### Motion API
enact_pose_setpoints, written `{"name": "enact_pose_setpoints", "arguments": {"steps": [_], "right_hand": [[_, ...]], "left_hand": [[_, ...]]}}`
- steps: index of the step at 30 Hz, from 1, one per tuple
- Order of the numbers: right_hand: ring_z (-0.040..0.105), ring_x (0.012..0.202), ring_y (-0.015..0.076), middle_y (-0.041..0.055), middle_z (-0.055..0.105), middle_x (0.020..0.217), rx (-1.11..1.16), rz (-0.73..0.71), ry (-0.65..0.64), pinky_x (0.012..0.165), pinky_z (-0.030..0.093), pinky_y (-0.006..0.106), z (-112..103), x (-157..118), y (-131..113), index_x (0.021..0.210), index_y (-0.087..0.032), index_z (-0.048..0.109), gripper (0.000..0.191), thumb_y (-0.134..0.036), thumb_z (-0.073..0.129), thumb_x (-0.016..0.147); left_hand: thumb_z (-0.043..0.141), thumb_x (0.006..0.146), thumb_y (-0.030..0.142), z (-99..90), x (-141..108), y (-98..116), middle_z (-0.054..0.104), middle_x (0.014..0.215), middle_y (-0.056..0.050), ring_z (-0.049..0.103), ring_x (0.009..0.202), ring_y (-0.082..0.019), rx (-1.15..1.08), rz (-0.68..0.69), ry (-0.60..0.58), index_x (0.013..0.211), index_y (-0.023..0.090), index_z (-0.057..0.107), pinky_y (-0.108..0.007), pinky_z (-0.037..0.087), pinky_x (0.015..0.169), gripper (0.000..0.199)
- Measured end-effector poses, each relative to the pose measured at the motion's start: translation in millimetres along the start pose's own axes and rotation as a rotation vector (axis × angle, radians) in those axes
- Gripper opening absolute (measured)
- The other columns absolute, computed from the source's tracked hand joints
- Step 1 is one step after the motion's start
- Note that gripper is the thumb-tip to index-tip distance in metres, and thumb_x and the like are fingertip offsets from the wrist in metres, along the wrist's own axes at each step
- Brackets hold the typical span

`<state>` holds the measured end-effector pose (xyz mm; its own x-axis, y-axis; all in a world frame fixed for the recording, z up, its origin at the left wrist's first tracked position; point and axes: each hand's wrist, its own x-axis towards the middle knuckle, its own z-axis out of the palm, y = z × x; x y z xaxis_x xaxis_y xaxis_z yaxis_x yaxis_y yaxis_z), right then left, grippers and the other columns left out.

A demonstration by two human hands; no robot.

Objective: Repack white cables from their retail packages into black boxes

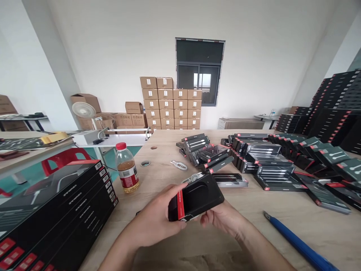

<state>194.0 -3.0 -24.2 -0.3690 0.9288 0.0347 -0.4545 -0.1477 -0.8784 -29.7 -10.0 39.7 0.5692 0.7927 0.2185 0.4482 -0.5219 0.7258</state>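
Gripping black tray [200, 194] near centre above table [248, 207]: left hand [158, 210] clamped on its red-banded left end, right hand [221, 218] curled under right side, can't tell how firm. Tray's recess faces up. Cable [193, 177] just beyond. Bottle [128, 169] at left, part-filled with amber liquid. Stacked boxes [84, 210] near left; piled boxes [270, 160] farther right.

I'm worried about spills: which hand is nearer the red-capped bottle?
Left. The left hand, at the left end of the black box, is right of the bottle; the right hand, at the other end, farther right.
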Motion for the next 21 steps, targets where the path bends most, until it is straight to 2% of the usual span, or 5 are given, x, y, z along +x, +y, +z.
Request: {"name": "enact_pose_setpoints", "arguments": {"steps": [5, 10, 15, 18, 21], "right_hand": [[0.065, 0.061, 0.015, 0.0, 0.072, 0.072, -0.001, -0.067, 0.028, 0.054, 0.055, 0.024, 9.6, -3.4, 1.1, 0.089, -0.02, 0.072, 0.041, -0.052, 0.087, 0.067], [0.069, 0.101, 0.0254, 0.0075, 0.076, 0.107, -0.317, -0.415, 0.3, 0.089, 0.057, 0.038, 18.2, -3.6, 4.8, 0.111, -0.022, 0.069, 0.046, -0.052, 0.08, 0.076], [0.065, 0.118, 0.022, 0.0115, 0.059, 0.143, -0.384, -0.627, 0.369, 0.095, 0.057, 0.036, 23.2, -4.2, 11.8, 0.16, -0.031, 0.014, 0.092, -0.038, 0.071, 0.088], [0.066, 0.114, 0.0224, 0.0095, 0.061, 0.139, -0.55, -0.672, 0.326, 0.09, 0.058, 0.035, 18.9, -3.5, 14.4, 0.151, -0.034, 0.043, 0.063, -0.031, 0.065, 0.092], [0.066, 0.107, 0.0226, 0.0087, 0.066, 0.12, -0.798, -0.711, 0.266, 0.088, 0.058, 0.036, 14.6, -1.9, 17.6, 0.111, -0.031, 0.077, 0.026, -0.027, 0.056, 0.096]], "left_hand": [[0.072, 0.066, 0.007, 5.5, 1.0, 5.3, 0.057, 0.145, -0.002, 0.06, 0.124, -0.024, -0.085, 0.017, 0.006, 0.148, 0.036, 0.045, -0.035, 0.05, 0.104, 0.091], [0.074, 0.07, 0.012, 13.7, 4.3, 0.7, 0.055, 0.148, -0.002, 0.054, 0.134, -0.026, -0.16, -0.036, 0.086, 0.149, 0.035, 0.043, -0.041, 0.043, 0.114, 0.088], [0.076, 0.072, 0.018, 15.4, 3.8, -3.4, 0.052, 0.152, -0.007, 0.049, 0.139, -0.029, -0.181, -0.114, 0.171, 0.151, 0.03, 0.041, -0.047, 0.04, 0.117, 0.088], [0.076, 0.072, 0.02, 16.0, 3.1, -4.7, 0.049, 0.155, -0.005, 0.047, 0.141, -0.028, -0.125, -0.123, 0.172, 0.154, 0.031, 0.036, -0.046, 0.037, 0.119, 0.092], [0.075, 0.073, 0.021, 17.9, 3.3, -5.7, 0.05, 0.154, -0.003, 0.048, 0.14, -0.029, -0.03, -0.133, 0.187, 0.156, 0.035, 0.03, -0.047, 0.04, 0.116, 0.096]]}}
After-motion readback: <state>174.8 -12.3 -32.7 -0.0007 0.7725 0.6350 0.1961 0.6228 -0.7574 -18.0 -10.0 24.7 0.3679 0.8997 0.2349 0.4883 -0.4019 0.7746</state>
